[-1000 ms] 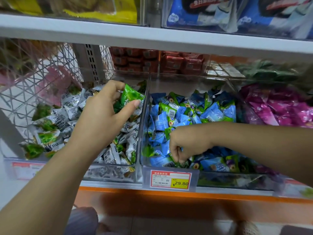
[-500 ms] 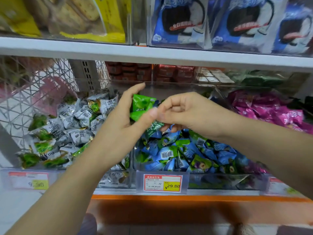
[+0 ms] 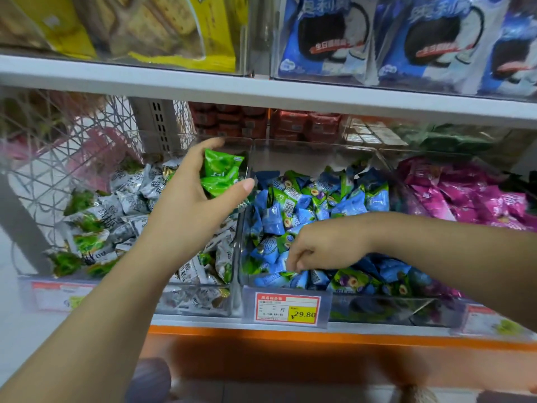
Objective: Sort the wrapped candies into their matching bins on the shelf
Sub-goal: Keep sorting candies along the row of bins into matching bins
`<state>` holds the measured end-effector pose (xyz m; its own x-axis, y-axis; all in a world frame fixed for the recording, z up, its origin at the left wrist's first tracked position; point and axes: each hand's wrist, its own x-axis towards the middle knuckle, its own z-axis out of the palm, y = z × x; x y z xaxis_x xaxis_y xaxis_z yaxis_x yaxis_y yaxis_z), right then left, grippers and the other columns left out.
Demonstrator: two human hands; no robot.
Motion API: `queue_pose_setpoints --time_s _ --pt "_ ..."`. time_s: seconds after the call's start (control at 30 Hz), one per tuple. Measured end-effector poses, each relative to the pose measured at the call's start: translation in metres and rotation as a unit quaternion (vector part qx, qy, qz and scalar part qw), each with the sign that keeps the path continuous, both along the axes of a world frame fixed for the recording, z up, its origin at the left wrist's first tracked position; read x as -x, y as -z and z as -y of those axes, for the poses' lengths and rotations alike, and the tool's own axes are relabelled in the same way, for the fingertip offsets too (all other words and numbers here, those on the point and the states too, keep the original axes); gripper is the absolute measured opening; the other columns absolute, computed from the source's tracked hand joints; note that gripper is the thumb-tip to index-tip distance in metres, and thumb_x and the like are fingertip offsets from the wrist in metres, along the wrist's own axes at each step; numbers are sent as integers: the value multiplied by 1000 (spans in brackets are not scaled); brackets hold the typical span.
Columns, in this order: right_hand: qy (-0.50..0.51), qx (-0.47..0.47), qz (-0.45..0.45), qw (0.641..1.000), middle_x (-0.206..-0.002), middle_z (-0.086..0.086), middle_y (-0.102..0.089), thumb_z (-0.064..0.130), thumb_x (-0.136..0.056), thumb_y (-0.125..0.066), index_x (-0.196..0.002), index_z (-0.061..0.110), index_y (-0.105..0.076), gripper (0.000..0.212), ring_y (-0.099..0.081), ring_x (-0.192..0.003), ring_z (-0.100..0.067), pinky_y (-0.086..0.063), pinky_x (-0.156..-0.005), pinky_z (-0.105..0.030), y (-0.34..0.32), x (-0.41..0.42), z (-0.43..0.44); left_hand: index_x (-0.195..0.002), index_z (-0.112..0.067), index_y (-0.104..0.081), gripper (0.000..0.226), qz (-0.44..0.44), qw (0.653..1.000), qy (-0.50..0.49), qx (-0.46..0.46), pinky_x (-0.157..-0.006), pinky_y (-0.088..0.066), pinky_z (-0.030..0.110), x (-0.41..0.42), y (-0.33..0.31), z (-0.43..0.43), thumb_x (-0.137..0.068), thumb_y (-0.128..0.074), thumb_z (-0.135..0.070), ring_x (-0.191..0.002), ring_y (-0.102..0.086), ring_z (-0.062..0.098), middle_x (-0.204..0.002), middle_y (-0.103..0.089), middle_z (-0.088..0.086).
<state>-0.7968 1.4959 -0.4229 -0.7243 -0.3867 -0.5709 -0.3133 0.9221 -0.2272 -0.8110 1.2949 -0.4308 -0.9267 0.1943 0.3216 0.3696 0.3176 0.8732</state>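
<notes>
The left grip was closed around a small bunch of bright green candies, thumb on the right and fingers curled over the far side, held above the far right corner of the left bin, just beside the clear wall shared with the middle bin. The right grip was turned down into the near part of the middle bin, fingers curled among the blue-and-green candies; whether they pinched one I could not tell, as the fingertips were buried. White-and-green candies filled the left bin. Pink candies lay in the bin farther right. A red-and-yellow price tag hung on the middle bin's near face.
</notes>
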Motion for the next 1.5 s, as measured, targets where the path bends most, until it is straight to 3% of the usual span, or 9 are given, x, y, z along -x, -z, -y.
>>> queue_pose_setpoints --time_s 0.2,0.37,0.53,0.8,0.93,1.17,1.27,1.37,1.5 --pt "20 -45 -2 999 -131 -5 -57 22 -101 -41 -127 7 -55 33 -54 -117 -23 -43 -100 -34 9 18 3 -130 -48 -37 62 0 1000 -19 8 -104 -42 44 1 -2 8 -76 -66 -54 -121 -51 12 -132 -51 -11" --pt "17 -63 -22 998 -105 2 -66 24 -98 -48 -114 12 -64 26 -60 -95 -17 -49 -81 -29 20 20 5 -136 -43 -36 64 -1 1000 -14 27 -106 -40 43 1 -1 12 -81 -68 -50 -124 -48 12 -136 -49 -11" --pt "24 -99 -48 994 -100 -23 -63 28 -93 -54 -106 -2 -64 34 -45 -69 -17 -39 -60 -27 27 26 12 -135 -42 -38 64 2 999 -18 47 -103 -40 36 0 -1 16 -80 -69 -50 -124 -46 8 -134 -50 -11" --pt "11 -172 23 985 -119 -16 -57 41 -96 -47 -131 0 -48 54 -51 -88 -25 -33 -61 -29 27 19 18 -135 -43 -37 61 3 998 -21 57 -92 -38 29 -2 -2 20 -81 -65 -47 -120 -45 7 -134 -48 -12" --pt "44 -113 57 991 -125 -15 -58 39 -89 -61 -130 1 -46 57 -57 -104 -33 -36 -72 -30 26 19 17 -135 -42 -37 63 3 998 -17 56 -102 -40 38 -3 -3 18 -80 -65 -48 -123 -48 12 -134 -50 -9" --pt "53 -38 -2 998 -90 7 -50 28 -78 -76 -124 17 -52 53 -48 -81 -14 -40 -65 -24 17 11 11 -134 -44 -38 62 6 999 -13 47 -103 -42 40 -1 -3 17 -78 -66 -48 -119 -51 12 -131 -53 -9" --pt "40 -12 -38 998 -101 -2 -57 28 -77 -76 -120 17 -55 48 -49 -76 -10 -40 -64 -22 11 7 9 -134 -46 -36 64 7 998 -16 54 -98 -43 38 0 -4 20 -78 -64 -51 -120 -49 10 -135 -50 -9" --pt "56 51 -114 991 -94 13 -54 31 -76 -77 -110 27 -56 40 -55 -87 -8 -49 -76 -25 -7 -1 5 -133 -46 -36 64 -5 997 -40 66 -89 -50 41 0 -6 29 -76 -64 -53 -100 -61 16 -123 -58 -5" --pt "107 189 -249 944 -94 15 -56 33 -77 -75 -110 33 -56 38 -55 -87 -2 -43 -70 -9 -30 1 8 -138 -38 -36 68 -38 990 -100 92 -72 -50 30 4 -8 50 -78 -67 -46 -85 -63 20 -108 -61 -7"
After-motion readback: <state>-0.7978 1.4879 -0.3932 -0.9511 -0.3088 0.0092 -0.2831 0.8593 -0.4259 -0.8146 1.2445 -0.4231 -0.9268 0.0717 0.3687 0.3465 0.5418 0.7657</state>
